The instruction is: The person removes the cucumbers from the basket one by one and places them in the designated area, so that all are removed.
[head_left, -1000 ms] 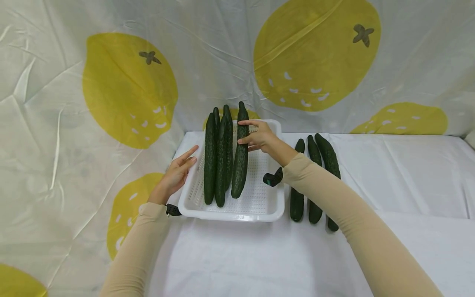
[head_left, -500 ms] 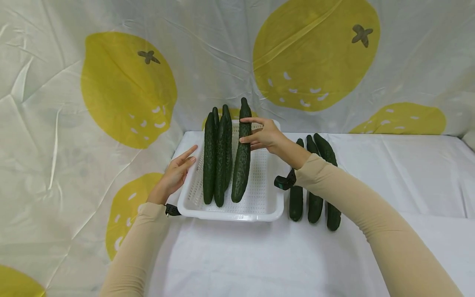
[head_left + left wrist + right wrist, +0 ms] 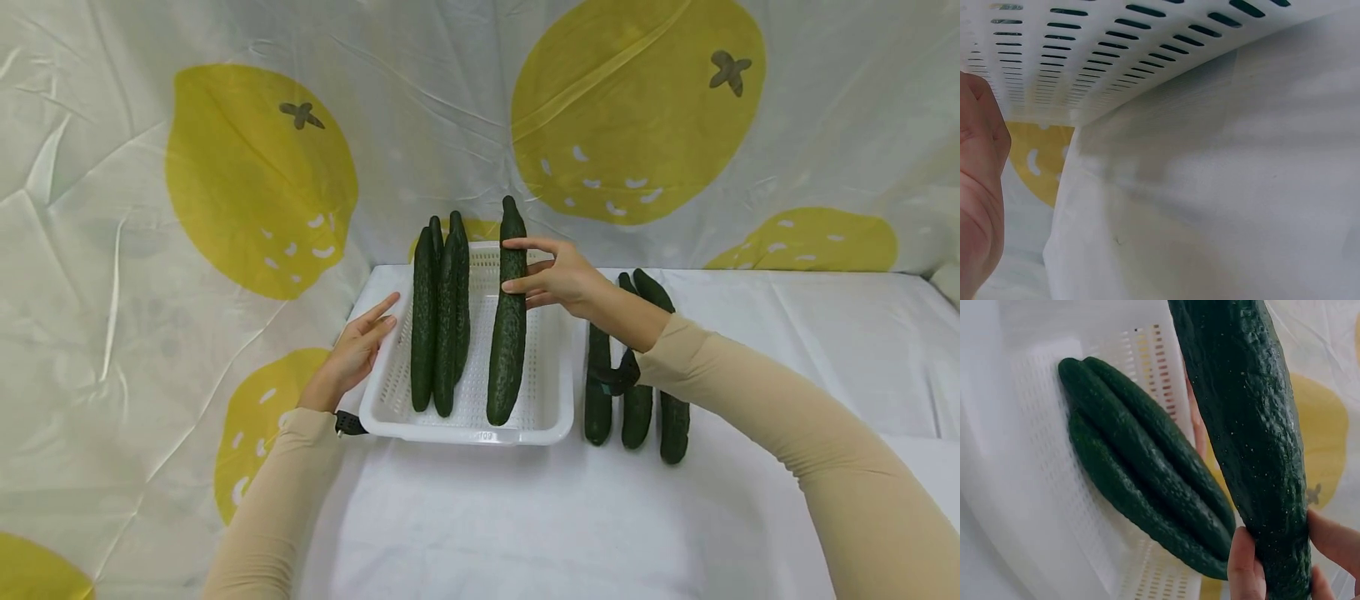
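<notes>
My right hand [image 3: 558, 277] pinches a dark green cucumber [image 3: 507, 350] near its upper end, holding it above the right part of a white perforated basket [image 3: 558, 427]. The right wrist view shows this cucumber [image 3: 1247, 419] up close between thumb and fingers. A group of cucumbers [image 3: 444, 333] lies side by side in the basket's left part, their far ends reaching past the back rim. My left hand [image 3: 354, 354] is at the basket's left side with its fingers extended. In the left wrist view that hand [image 3: 982, 187] is next to the slotted wall, its fingertips out of sight.
Three more cucumbers [image 3: 636, 417] lie on the white cloth [image 3: 487, 517] right of the basket, partly covered by my right forearm and its black wrist camera [image 3: 617, 375]. Behind and to the left hangs a sheet [image 3: 435, 108] with a lemon print.
My right hand has moved right with the cucumber, away from the group in the basket, and its lower end now sits nearer the front rim. My left hand has stayed in place.
</notes>
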`<state>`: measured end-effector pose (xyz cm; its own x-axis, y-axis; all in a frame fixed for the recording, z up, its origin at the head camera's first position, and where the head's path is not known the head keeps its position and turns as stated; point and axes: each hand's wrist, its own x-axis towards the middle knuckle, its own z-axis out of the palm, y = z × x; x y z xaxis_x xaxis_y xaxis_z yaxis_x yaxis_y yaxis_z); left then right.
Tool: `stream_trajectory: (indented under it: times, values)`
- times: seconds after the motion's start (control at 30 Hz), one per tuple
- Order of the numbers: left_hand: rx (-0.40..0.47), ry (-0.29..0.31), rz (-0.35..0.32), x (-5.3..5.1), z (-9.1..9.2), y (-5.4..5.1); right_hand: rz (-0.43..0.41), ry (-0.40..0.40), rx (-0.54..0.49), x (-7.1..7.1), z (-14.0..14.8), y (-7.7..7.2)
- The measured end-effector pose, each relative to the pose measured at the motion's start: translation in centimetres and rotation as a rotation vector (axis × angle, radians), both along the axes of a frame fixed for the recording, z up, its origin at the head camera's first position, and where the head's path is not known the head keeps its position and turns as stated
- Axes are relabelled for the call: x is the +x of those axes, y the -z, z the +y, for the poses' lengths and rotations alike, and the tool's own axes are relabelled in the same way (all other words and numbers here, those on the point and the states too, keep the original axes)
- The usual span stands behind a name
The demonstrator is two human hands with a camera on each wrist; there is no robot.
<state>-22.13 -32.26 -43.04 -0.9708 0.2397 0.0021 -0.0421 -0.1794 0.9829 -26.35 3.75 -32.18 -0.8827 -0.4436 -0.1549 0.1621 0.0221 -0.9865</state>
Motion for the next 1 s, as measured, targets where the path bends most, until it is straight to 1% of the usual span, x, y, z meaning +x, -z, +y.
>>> stream_trajectory:
  times: [0.13,0.23,0.33,0.43,0.57,0.67,0.77,0.87,1.0]
  values:
    - [0.005,0.001,0.003,0.0,0.1,0.2,-0.005,-0.007,0.000,0.5,1.3,0.1]
    - [0.005,0.005,-0.007,0.0,0.2,0.2,-0.014,-0.017,0.012,1.0,2.3,0.2]
    - [-0.008,-0.005,-0.008,0.1,0.2,0.2,-0.018,-0.029,0.023,1.3,3.3,0.3]
    - [-0.015,-0.007,0.003,0.1,0.1,0.1,-0.024,-0.018,0.016,1.5,4.1,0.3]
    - [-0.033,-0.024,0.016,0.0,-0.3,-0.3,-0.011,-0.020,0.018,1.7,4.9,0.1]
    - [-0.042,-0.036,0.003,0.0,-0.6,-0.5,0.005,-0.032,0.027,1.9,5.5,0.1]
    - [-0.040,-0.034,-0.020,0.2,-0.6,-0.6,0.009,-0.036,0.039,2.0,6.4,0.4]
    - [-0.033,-0.023,-0.036,0.2,-0.4,-0.5,-0.001,-0.036,0.055,2.0,7.4,0.9]
    - [-0.024,-0.014,-0.038,0.0,-0.1,-0.3,-0.026,-0.024,0.080,2.2,9.0,1.3]
